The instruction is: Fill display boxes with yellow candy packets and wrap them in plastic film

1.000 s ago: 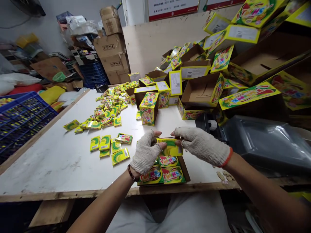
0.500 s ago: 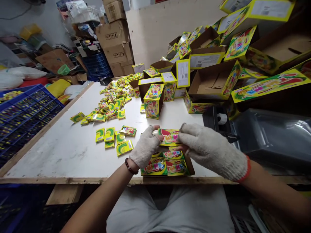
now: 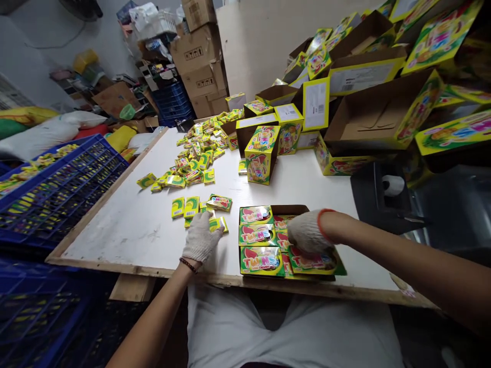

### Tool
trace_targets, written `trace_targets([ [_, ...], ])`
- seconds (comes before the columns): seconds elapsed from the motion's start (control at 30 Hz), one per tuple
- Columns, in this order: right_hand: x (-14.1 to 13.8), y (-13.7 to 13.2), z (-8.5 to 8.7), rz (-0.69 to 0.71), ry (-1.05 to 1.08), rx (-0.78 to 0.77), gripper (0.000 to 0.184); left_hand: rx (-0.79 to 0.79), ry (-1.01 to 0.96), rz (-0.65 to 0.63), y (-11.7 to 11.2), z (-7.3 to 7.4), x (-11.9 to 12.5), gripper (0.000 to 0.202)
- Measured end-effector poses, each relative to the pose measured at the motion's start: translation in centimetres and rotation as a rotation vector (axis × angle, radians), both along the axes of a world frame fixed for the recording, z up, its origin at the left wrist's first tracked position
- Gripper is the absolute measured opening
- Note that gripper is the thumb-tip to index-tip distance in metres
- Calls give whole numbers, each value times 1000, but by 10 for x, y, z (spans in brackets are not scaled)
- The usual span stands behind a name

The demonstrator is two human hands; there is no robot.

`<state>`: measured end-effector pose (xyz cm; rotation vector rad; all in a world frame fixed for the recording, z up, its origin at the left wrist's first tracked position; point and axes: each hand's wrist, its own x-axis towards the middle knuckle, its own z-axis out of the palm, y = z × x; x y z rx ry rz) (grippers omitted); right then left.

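Observation:
In front of me on the table stands an open carton (image 3: 293,208), filled with rows of small yellow-green candy packs (image 3: 257,235). My right hand (image 3: 309,232), in a whitish knit glove with an orange cuff, is down over the carton's right side. Its fingertips are hidden, and a candy pack (image 3: 312,261) lies under it at the near right corner. To the left, my gloved left hand (image 3: 201,239) reaches over a few loose candy packs (image 3: 219,224), its thumb and fingers apart. Another loose pack (image 3: 220,202) lies just beyond it.
A pile of loose packs (image 3: 195,158) spreads over the far left of the table (image 3: 126,225). An upright carton (image 3: 259,161) stands beyond the open one. Stacked cartons (image 3: 368,120) and a black tape dispenser (image 3: 376,197) are at right. A blue crate (image 3: 65,189) stands left.
Both hands held a candy pack above the carton; they are now apart. My left hand has moved left to the loose packs, my right down onto the carton. The view has shifted left.

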<state>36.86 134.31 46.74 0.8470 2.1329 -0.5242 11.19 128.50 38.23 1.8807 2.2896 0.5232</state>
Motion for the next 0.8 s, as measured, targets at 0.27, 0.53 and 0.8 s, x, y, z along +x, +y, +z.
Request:
trace_targets([
  [0.27, -11, 14, -19, 100, 15, -93, 22, -144, 253, -87, -2, -37, -20, 34],
  [0.53, 10, -16, -22, -124, 101, 31, 36, 30, -676, 78, -17, -27, -20, 50],
  [0.8, 10, -37, -36, -214, 163, 146, 53, -8, -1642, 106, -23, 40, 48, 40],
])
